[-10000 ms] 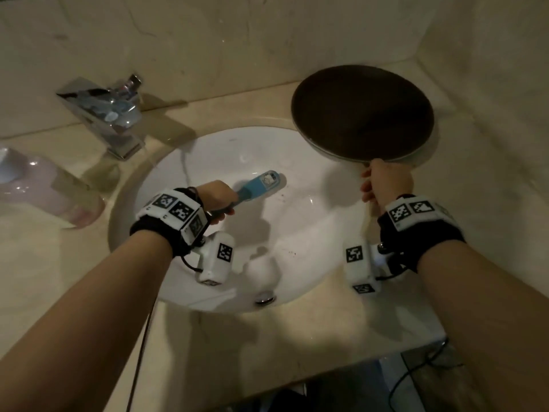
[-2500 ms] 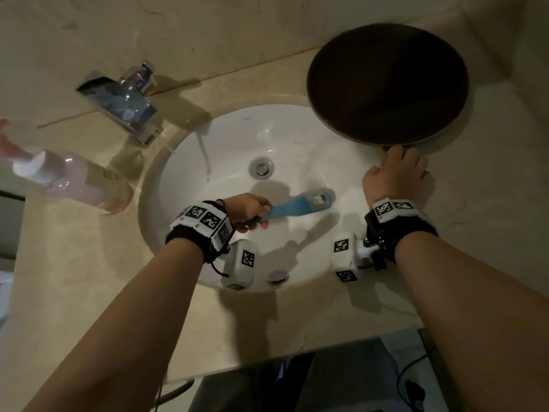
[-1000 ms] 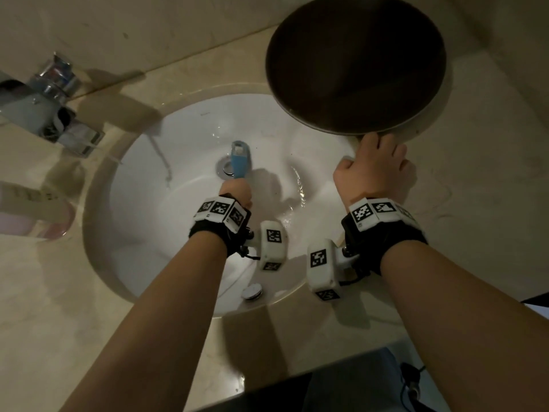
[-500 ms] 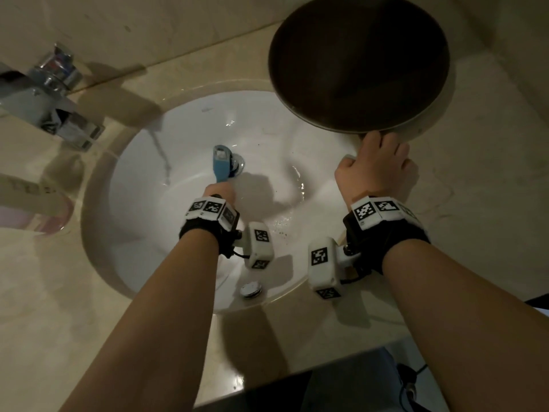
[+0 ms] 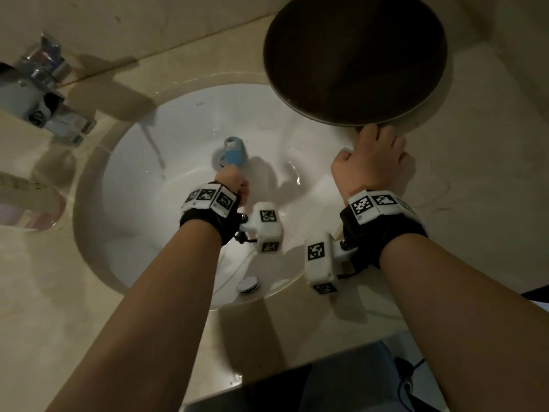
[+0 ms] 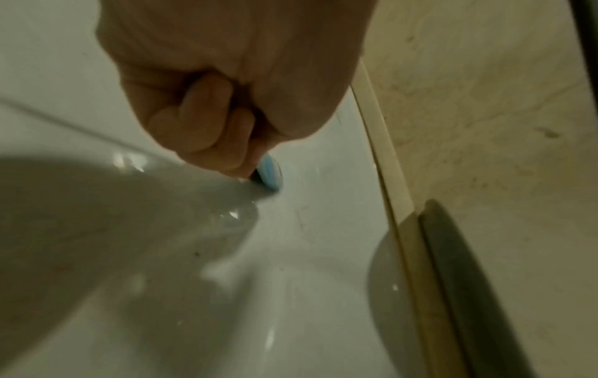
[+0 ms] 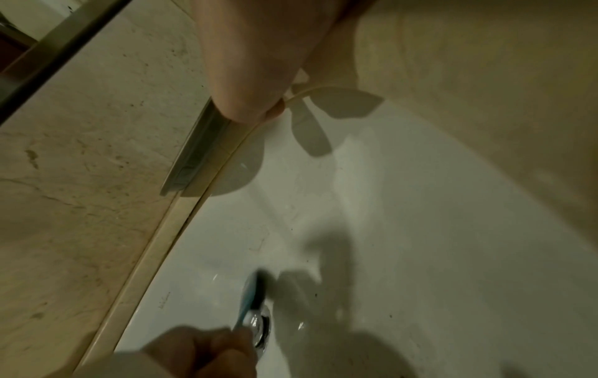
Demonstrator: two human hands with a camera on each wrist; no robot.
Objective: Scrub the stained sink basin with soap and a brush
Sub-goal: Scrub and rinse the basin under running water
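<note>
Brush head now over the drain, scrubbing moved to the basin's middle.

The white oval ceramic sink basin (image 5: pixel 184 203) is set in the beige marble worktop (image 5: pixel 44 307); the blue plastic scrubbing brush (image 5: pixel 233 153) has its head on the round chrome drain (image 5: pixel 219 160) at the basin's centre, having swung from the right-hand slope a couple of seconds back, then to just left of the drain, now squarely on it. Left hand (image 5: pixel 233 181) is fisted tight round the brush handle, fingers wrapped. Right hand (image 5: pixel 371 162) stays on the basin's far right rim, fingers curled over the edge beside the dark round shallow bowl (image 5: pixel 353 58), bracing and carrying nothing. Walls look wet; dark specks remain on them, so probably mid-scrub. Chrome faucet (image 5: pixel 44 93) sits at the far left edge.
</note>
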